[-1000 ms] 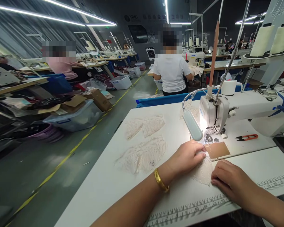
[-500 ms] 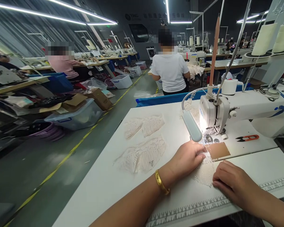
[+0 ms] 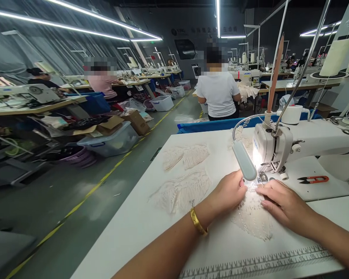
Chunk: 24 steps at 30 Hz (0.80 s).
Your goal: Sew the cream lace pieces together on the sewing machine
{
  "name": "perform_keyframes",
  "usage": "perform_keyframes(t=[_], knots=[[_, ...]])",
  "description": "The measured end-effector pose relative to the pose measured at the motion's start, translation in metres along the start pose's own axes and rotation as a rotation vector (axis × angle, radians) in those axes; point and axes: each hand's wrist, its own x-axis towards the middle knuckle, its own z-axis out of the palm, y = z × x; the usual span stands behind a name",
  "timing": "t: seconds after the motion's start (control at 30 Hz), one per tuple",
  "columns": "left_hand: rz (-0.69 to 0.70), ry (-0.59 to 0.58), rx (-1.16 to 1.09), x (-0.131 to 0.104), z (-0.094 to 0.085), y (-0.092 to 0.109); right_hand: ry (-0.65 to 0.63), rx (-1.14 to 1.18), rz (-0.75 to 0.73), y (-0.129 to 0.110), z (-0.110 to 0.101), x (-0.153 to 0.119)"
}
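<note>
A cream lace piece lies on the table in front of the sewing machine, its upper edge close to the presser foot. My left hand, a gold bangle at its wrist, is closed on the left side of that upper edge, thumb on top. On the right side my right hand grips the same edge with its fingertips, which partly cover it. The lower part of the lace spreads loose between and below both hands. A pale lamp head hangs just above my left fingers and lights the needle area.
More lace pieces lie left on the table, another behind the lamp. Red-handled thread snips rest on the machine bed. A ruler strip runs along the front edge. A person in white sits ahead.
My right hand has moved up and in from the lace's lower right to its top edge, now covering the brown patch on the bed. The lace lies more spread out. The view has swung left.
</note>
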Motion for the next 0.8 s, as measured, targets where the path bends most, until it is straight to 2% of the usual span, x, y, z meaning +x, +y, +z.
perform_keyframes(t=[0.13, 0.37, 0.67, 0.8], knots=[[0.035, 0.0, -0.01, 0.0009, 0.0016, -0.0033, 0.033, -0.068, 0.019, 0.0053, 0.012, 0.0005], [-0.068, -0.035, -0.043, 0.0001, -0.0007, 0.0002, 0.001, -0.092, 0.039, 0.0035, 0.0105, 0.0013], [-0.035, -0.016, 0.002, 0.0019, 0.0003, -0.002, -0.005, -0.103, 0.048, 0.0021, 0.0125, 0.0018], [0.041, -0.052, 0.041, 0.0018, -0.0028, -0.0013, 0.031, -0.122, 0.03, 0.0016, 0.0128, 0.0018]])
